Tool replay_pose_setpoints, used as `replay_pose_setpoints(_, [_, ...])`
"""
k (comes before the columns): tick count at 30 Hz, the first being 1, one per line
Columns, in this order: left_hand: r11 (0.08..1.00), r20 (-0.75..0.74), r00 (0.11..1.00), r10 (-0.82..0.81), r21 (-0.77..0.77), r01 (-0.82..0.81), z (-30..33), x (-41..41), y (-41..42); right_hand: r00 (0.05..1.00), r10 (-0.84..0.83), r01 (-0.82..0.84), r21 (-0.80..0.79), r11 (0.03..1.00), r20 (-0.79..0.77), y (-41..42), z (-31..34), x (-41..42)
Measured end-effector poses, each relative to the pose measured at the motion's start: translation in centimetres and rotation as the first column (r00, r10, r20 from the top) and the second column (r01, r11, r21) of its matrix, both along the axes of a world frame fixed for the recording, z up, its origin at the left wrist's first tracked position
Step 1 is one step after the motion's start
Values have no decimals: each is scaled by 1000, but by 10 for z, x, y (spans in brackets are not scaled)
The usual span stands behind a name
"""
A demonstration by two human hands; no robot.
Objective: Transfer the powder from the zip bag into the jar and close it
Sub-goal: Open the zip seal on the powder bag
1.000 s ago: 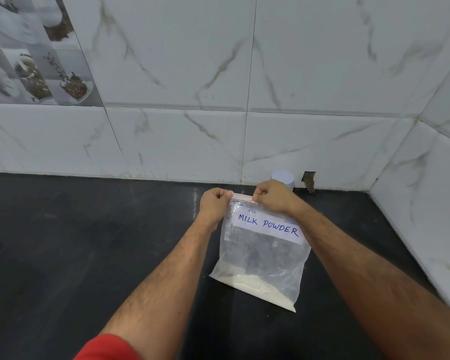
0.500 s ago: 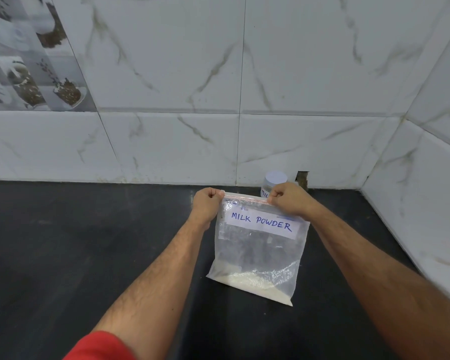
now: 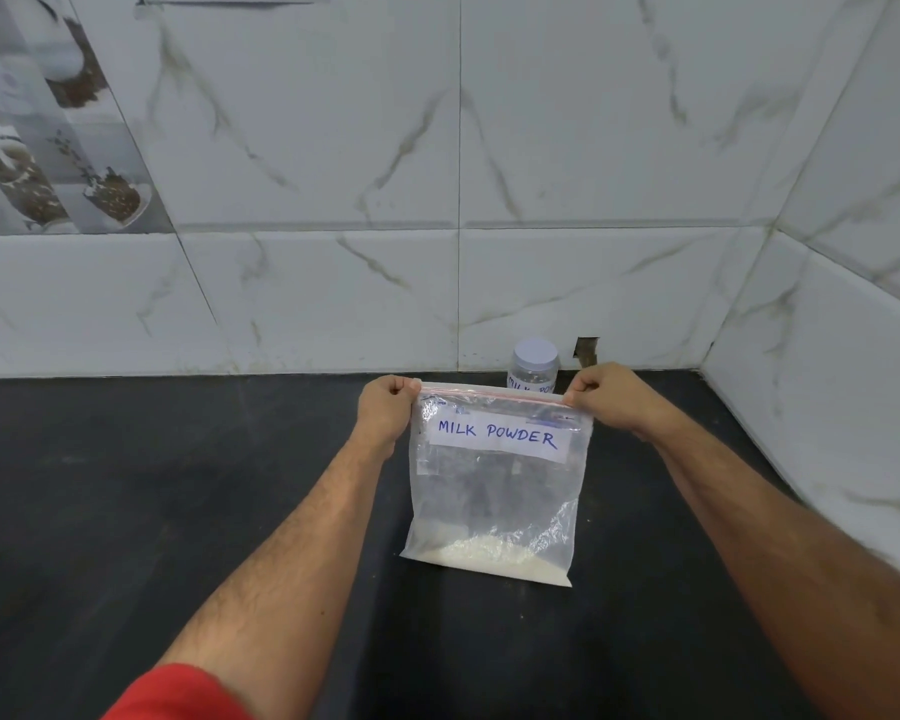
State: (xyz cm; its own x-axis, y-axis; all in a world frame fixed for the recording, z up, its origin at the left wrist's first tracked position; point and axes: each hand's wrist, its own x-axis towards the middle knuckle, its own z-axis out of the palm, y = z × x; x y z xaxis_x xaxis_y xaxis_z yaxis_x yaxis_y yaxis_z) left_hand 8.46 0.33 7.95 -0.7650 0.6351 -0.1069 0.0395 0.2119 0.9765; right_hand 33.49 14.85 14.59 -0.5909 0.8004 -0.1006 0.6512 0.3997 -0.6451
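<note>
Slid rightward since a second ago, the right hand (image 3: 606, 394) now pinches the far right corner of the upright zip bag (image 3: 494, 491), the left hand (image 3: 385, 407) pinches its left corner, and the capped jar (image 3: 535, 365) stands just behind.

zip bag (image 3: 494, 491): clear, upright, labelled MILK POWDER, powder (image 3: 481, 556) at bottom | jar (image 3: 534, 367): lidded, behind bag

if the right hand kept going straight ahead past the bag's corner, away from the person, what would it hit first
Probably the jar, standing just behind the zip bag near the right hand; if the hand passes to its right, the tiled wall. Depth is unclear.
</note>
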Motion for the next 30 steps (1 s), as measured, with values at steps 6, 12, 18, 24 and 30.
replay_pose_setpoints(6, [1000,-12,1000,-5,4,5,6,-2,-2,999,-20,19,-10,1000,-25,-2,5,11])
replay_pose_setpoints(12, [1000,-5,1000,-6,12,6,15,-2,-5,999,1,-1,-13,1000,-33,-4,9,15])
replay_pose_setpoints(18, [994,67,997,-49,100,42,39,1,-1,997,75,-80,-261,962,-29,5,16,20])
replay_pose_setpoints(24, [957,24,972,-233,186,225,59,9,-2,981,130,-170,-327,929,-142,-6,29,1])
replay_pose_setpoints(30, [942,23,962,-273,211,262,65,5,-6,964,228,-248,-151,957,-138,-24,30,-31])
